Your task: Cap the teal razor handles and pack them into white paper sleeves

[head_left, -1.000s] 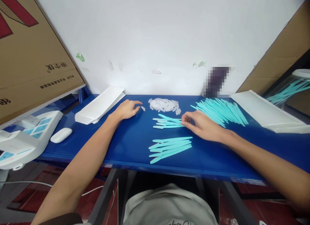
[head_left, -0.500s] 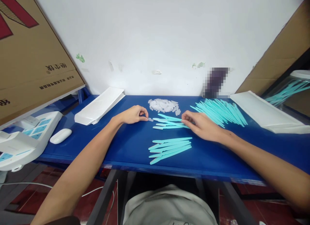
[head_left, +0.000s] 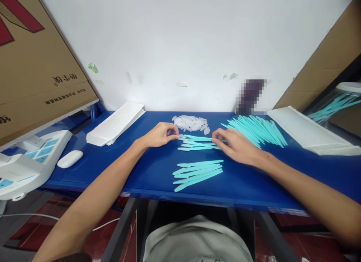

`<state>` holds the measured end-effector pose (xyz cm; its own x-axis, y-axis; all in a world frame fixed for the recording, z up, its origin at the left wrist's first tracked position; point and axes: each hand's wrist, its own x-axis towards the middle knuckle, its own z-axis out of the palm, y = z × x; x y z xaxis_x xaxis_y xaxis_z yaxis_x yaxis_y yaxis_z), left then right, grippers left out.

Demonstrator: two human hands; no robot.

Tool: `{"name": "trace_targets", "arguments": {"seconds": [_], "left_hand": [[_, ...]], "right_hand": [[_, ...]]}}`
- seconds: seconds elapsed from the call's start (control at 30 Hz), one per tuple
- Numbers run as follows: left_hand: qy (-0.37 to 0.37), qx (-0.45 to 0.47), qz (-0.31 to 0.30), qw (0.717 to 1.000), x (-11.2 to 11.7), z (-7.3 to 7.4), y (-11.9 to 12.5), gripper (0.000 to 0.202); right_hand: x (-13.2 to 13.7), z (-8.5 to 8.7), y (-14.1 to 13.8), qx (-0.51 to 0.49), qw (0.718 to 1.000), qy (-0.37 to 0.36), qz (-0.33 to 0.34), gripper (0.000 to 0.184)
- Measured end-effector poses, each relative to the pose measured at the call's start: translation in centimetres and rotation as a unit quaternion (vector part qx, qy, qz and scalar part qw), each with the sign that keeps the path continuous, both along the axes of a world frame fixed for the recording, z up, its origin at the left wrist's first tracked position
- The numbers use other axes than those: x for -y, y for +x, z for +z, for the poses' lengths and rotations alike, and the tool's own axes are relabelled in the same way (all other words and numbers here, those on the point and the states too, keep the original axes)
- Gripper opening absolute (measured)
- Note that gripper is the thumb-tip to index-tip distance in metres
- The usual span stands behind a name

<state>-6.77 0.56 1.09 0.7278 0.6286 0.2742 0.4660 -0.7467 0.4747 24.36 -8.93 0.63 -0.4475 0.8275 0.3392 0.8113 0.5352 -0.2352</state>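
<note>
On the blue table point(head_left: 146, 171) my left hand point(head_left: 159, 135) pinches a small clear plastic cap at the tip end of a teal razor-like stick point(head_left: 197, 138). My right hand point(head_left: 235, 145) pinches the other end of that stick, which lies on top of a small group of teal sticks point(head_left: 197, 144). A pile of clear caps point(head_left: 190, 122) lies just behind. A second row of teal sticks point(head_left: 197, 172) lies nearer me. A large heap of teal sticks point(head_left: 256, 129) spreads behind my right hand.
A stack of white sleeves point(head_left: 115, 122) lies at the back left, another white stack point(head_left: 308, 132) at the right. A white mouse point(head_left: 70, 158) and a white device with teal keys point(head_left: 25, 160) sit left. Cardboard boxes point(head_left: 36, 66) lean on both sides.
My left hand has moved right from beside the cap pile, carrying a clear cap to the tip of the teal stick. My right hand has stayed on the stick's other end.
</note>
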Motion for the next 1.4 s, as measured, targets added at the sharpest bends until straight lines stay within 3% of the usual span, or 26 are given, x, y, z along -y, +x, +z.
{"name": "trace_targets", "arguments": {"seconds": [0.2, 0.33, 0.53, 0.63, 0.83, 1.0, 1.13, 1.4], "left_hand": [[0.003, 0.039, 0.01, 0.999, 0.9, 0.4, 0.8, 0.022], [0.015, 0.07, -0.002, 0.997, 1.3, -0.2, 2.3, 0.021], [0.056, 0.016, -0.046, 0.997, 1.2, -0.8, 2.3, 0.024], [0.043, -0.016, -0.047, 0.998, 1.5, -0.6, 2.0, 0.033], [0.028, -0.049, -0.063, 0.996, 1.7, -0.9, 2.3, 0.047], [0.079, -0.021, 0.02, 0.996, 0.1, -2.0, 1.8, 0.04], [0.114, -0.067, 0.101, 0.986, -1.8, -2.7, 0.6, 0.042], [0.07, -0.128, 0.132, 0.981, -3.1, -3.0, -0.7, 0.049]], "right_hand": [[0.2, 0.1, -0.3, -0.028, 0.999, -0.019, 0.017, 0.026], [-0.1, -0.3, -0.5, -0.036, 0.999, -0.023, 0.018, 0.025], [-0.2, 0.0, -0.4, 0.011, 1.0, 0.004, 0.027, 0.026], [0.4, 0.5, -0.5, 0.041, 0.998, 0.007, 0.036, 0.029], [1.9, 1.2, -1.5, 0.059, 0.987, -0.102, 0.107, 0.032], [1.9, 1.3, -1.7, 0.035, 0.972, -0.166, 0.162, 0.031], [1.8, 1.3, -1.4, 0.018, 0.967, -0.2, 0.159, 0.034], [1.9, 1.5, -1.9, 0.04, 0.97, -0.218, 0.098, 0.029]]}}
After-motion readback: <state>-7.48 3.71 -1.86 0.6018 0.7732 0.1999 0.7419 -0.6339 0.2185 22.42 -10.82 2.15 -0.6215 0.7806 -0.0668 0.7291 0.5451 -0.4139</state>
